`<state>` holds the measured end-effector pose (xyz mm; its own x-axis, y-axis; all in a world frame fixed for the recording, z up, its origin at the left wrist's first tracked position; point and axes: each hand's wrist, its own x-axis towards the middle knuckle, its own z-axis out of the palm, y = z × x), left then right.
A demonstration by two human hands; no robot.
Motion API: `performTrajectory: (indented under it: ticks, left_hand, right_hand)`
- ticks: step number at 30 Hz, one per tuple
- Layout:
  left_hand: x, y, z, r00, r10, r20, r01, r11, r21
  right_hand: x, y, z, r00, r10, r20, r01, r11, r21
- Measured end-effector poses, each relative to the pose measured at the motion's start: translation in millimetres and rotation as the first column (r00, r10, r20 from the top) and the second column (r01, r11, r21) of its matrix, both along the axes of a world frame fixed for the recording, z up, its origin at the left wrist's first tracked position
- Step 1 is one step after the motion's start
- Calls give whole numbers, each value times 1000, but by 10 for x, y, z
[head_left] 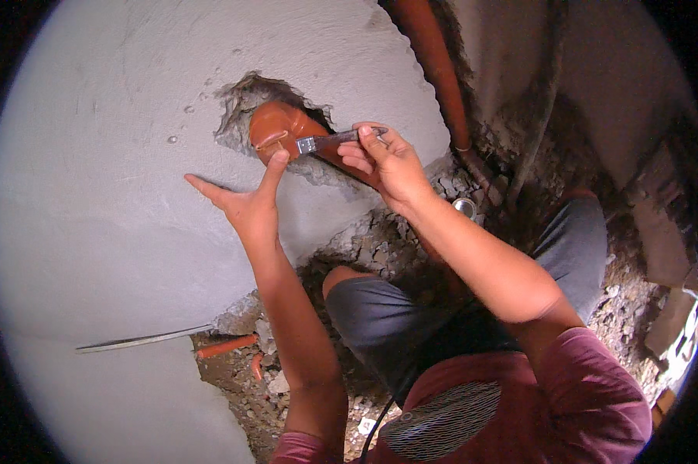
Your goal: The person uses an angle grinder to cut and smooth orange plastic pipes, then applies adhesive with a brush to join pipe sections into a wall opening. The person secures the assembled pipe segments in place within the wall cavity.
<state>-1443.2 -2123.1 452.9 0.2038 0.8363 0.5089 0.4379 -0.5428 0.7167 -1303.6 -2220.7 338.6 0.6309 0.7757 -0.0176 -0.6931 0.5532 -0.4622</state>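
Observation:
An orange-brown plastic pipe elbow [275,117] sits in a rough hole broken through the grey plastered surface. From it a pipe of the same colour runs down to the right. My right hand [394,164] pinches the dark handle of a flat paintbrush [309,145] between thumb and fingers. The brush's silver ferrule lies against the elbow's near edge, and its bristles are hard to make out. Just below the elbow is my left hand [250,209], empty, its fingers spread. Its thumb tip reaches the elbow's lower edge, and a finger points left along the plaster.
Another orange-brown pipe [434,66] slants past the slab's right edge. Rubble [376,241] lies below the hole, with a small round metal can [464,207] near my right forearm. A thin strip [144,339] and an orange pipe piece [227,346] lie lower left.

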Motion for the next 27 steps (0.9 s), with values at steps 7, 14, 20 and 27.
performTrajectory:
  ticks: [7, 14, 20, 27]
  left_hand:
    - [-22, 35, -32, 997, 43, -56, -42, 999, 26]
    - [-22, 19, -19, 1000, 9, -23, -9, 1000, 4]
    - [-32, 62, -6, 999, 2, -49, -1, 1000, 17]
    - [-33, 29, 20, 1000, -10, -20, 10, 999, -31]
  right_hand:
    - [384, -123, 177, 977, -81, 196, 92, 994, -53]
    - [718, -232, 781, 655, -193, 730, 315, 949, -31]
    - [837, -137, 1549, 12, -373, 928, 509, 801, 316]
    - [1005, -605, 1821, -4, -506, 863, 588, 697, 411]
